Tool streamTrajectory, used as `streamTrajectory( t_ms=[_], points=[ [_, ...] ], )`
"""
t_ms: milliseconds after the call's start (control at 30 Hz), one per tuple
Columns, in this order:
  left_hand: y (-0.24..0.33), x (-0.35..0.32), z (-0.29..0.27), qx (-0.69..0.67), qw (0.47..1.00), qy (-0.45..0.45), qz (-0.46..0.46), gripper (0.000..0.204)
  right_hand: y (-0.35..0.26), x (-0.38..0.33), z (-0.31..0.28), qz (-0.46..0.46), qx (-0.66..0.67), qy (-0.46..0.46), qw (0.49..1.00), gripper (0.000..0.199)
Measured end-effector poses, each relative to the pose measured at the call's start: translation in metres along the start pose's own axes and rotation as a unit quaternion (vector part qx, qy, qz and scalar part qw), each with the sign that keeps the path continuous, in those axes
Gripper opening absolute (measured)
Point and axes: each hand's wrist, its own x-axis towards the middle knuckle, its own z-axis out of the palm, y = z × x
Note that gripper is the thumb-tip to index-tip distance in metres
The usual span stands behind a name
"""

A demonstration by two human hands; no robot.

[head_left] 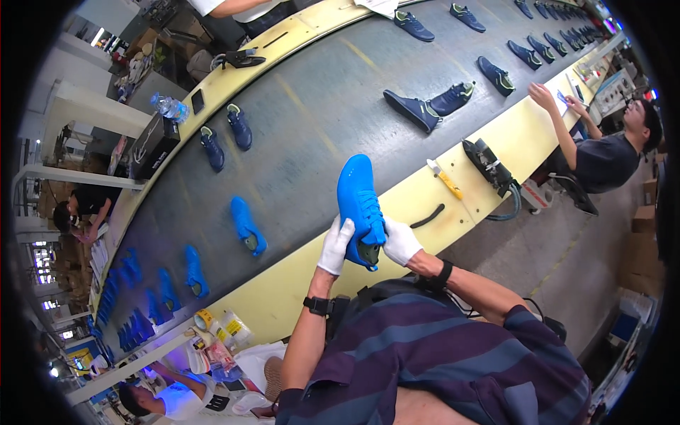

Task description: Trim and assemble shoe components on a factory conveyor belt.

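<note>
Above the conveyor belt (312,134), left hand (335,246) and right hand (400,241) grip a blue shoe (359,202).

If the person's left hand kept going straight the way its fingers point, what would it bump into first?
The left hand already touches the bright blue shoe it holds. Its fingers point up along the shoe's side; beyond lies the grey conveyor belt, though depth is unclear.
</note>
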Motion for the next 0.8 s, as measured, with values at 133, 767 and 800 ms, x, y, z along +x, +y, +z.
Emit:
streamTrajectory(
  t_ms=[133, 767, 800],
  points=[
    [0.024, -0.023, 0.000, -0.016, 0.999, -0.003, 0.038, 0.065, -0.027, -0.003, -0.017, -0.083, -0.048, -0.018, 0.995, 0.012],
    [0.030, -0.069, 0.013, -0.164, 0.983, 0.035, -0.069, 0.066, -0.061, -0.036, -0.036, -0.064, -0.046, -0.114, 0.990, 0.015],
    [0.035, -0.067, 0.015, -0.229, 0.968, -0.001, -0.105, 0.066, -0.060, -0.037, -0.037, -0.059, -0.035, -0.104, 0.992, 0.016]
  ],
)
